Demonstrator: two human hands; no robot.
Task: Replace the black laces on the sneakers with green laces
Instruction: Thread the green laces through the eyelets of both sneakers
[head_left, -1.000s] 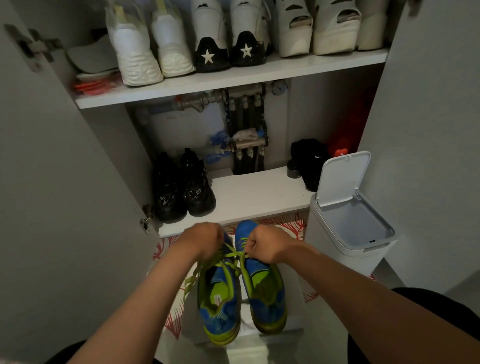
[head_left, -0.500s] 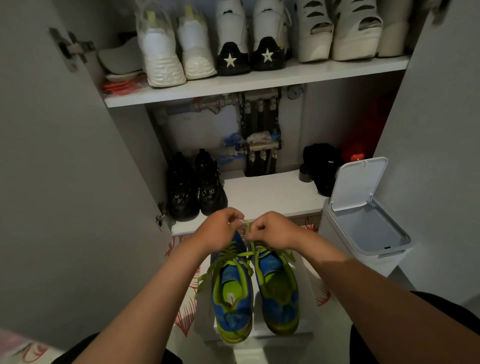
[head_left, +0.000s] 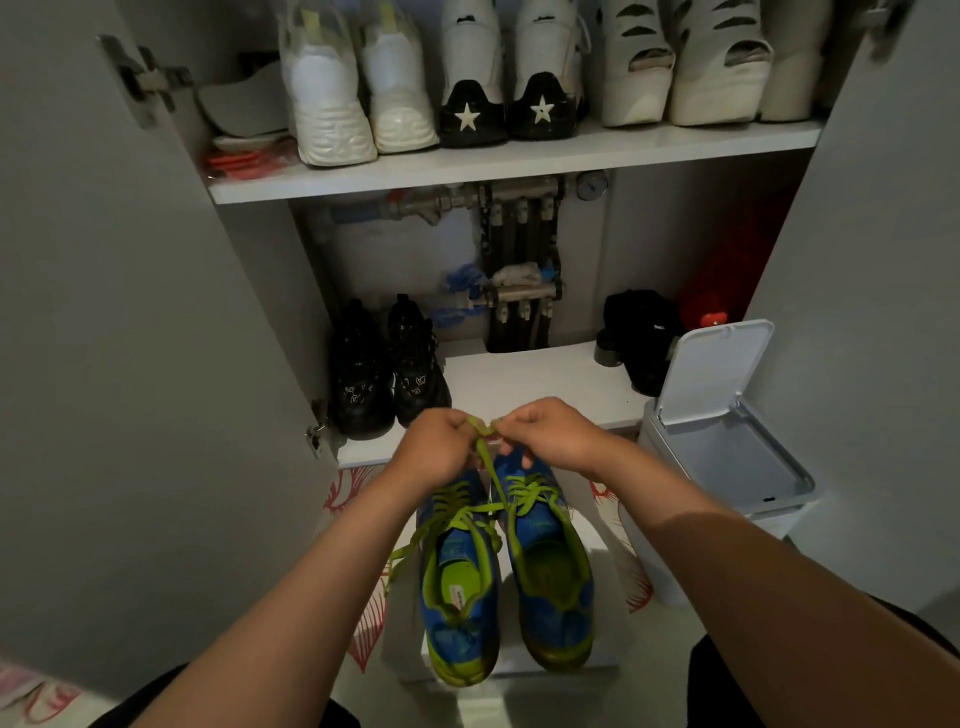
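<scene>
Lace-tying above the far edge of a white box (head_left: 605, 623). Pinches one strand in left hand (head_left: 441, 449), fingers curled; draws the green laces (head_left: 485, 430) taut at the middle; pinches the other strand in right hand (head_left: 556, 436), equally near. Just below, toward the body: left sneaker (head_left: 460, 587), right sneaker (head_left: 553, 571), side by side, long axes near-to-far, toes toward the cabinet shelf (head_left: 519, 374), heels nearest.

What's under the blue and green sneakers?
A white raised block supports both sneakers; a white mat with red leaf print lies around it. What the block is, and anything beneath the soles, is covered.
</scene>
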